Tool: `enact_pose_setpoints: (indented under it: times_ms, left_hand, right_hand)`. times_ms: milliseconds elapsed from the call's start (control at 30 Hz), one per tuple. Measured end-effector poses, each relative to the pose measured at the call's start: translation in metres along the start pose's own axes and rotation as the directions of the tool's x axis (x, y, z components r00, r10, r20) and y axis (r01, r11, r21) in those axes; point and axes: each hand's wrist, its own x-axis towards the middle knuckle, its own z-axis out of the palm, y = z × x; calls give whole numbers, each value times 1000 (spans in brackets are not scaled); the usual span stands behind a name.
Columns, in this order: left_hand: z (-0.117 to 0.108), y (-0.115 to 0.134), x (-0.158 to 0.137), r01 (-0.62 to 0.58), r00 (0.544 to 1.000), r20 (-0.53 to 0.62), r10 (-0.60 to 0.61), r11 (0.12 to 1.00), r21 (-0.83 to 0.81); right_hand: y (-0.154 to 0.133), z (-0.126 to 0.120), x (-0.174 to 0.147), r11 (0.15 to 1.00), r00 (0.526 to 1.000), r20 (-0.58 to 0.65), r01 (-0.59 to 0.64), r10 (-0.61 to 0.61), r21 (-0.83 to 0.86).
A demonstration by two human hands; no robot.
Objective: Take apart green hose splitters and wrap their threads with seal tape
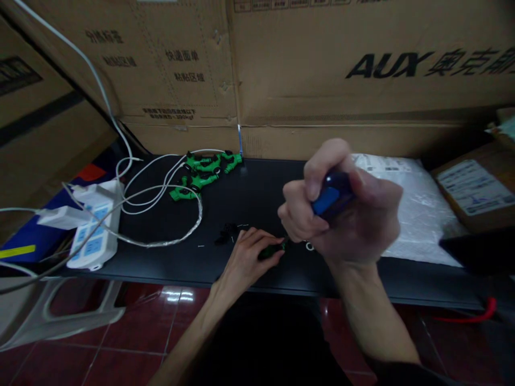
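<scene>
My right hand (pixel 341 209) is raised close to the camera, its fingers wrapped round the blue handle (pixel 328 201) of what looks like a screwdriver. The shaft is mostly hidden behind the fist. Low on the black tabletop, my left hand (pixel 255 249) pinches a small green and black plastic part (pixel 273 249) between thumb and fingers, below and left of the fist. Beside the left hand lie a small pile of black pieces (pixel 227 233) and several tiny screws (pixel 201 246). A small white ring (pixel 309 246) rests by the right wrist.
Several green and black plastic fittings (pixel 203 174) lie at the back of the table (pixel 257 187). White cables (pixel 161 201) loop from a power strip (pixel 94 230) at left. A bubble-wrap package (pixel 414 214) and a cardboard box (pixel 478 182) occupy the right. Large cartons (pixel 362 107) stand behind.
</scene>
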Motion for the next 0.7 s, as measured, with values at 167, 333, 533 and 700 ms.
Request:
enact_pose_setpoints:
  times_ms: [167,333,533,700]
  left_hand:
    - [2,-1,-1,-19,1000,-24,19,1000,21]
    - [1,1,2,-22,1000,-22,22,1000,9]
    - [-1,-1,2,1,999,32,3,992,-127]
    - [3,-4,0,10,1000,27,-7,994,-107]
  right_hand:
    - [-8,-12,12,970,927,330,-224,181,97]
    - [-9,22,-3,959,973,-231,-88,24,-269]
    - [3,34,-12,971,911,-379,81,-164,-225]
    - [-7,-6,6,975,881,464,-177,97,132]
